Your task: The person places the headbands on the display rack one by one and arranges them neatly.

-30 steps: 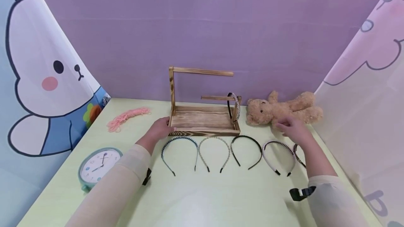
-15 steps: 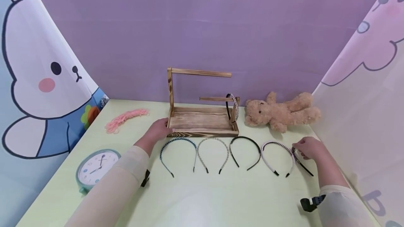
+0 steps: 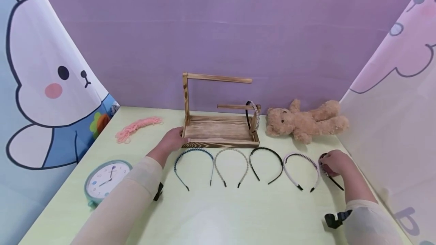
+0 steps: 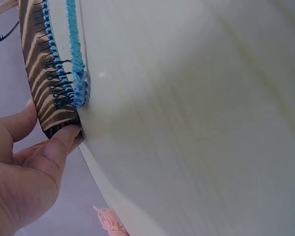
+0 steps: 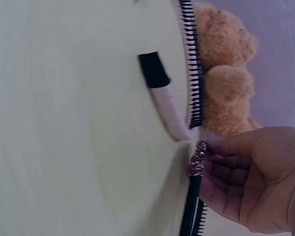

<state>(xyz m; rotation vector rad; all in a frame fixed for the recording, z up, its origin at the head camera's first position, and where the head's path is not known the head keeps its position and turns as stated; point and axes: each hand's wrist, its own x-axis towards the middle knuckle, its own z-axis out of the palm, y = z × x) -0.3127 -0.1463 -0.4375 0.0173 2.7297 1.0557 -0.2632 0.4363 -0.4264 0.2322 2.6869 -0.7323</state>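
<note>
My left hand (image 3: 170,140) grips the left end of a wooden headband stand (image 3: 219,129), thumb over its front edge. In the left wrist view, the fingers pinch the stand's dark-grained side beside a blue headband (image 4: 76,54). At the right, my right hand (image 3: 337,162) holds a black headband (image 5: 189,206) with sparkling stones, thumb and fingers pinching its stone-covered part. Part of that band is hidden behind the fingers. Left of it lies a pale lilac headband (image 3: 288,171) with black teeth. A black headband with a sparkling side (image 3: 257,118) hangs on the stand's lower bar.
A black headband (image 3: 280,160) and a pale beaded headband (image 3: 247,163) lie before the stand with the blue one. A teddy bear (image 3: 299,122) lies behind, at the right. Pink yarn (image 3: 136,127) and a round clock (image 3: 105,180) are at the left.
My right hand has come down from beside the teddy bear to the rightmost headband and taken hold of it; that band has shifted slightly right. My left hand stays on the stand.
</note>
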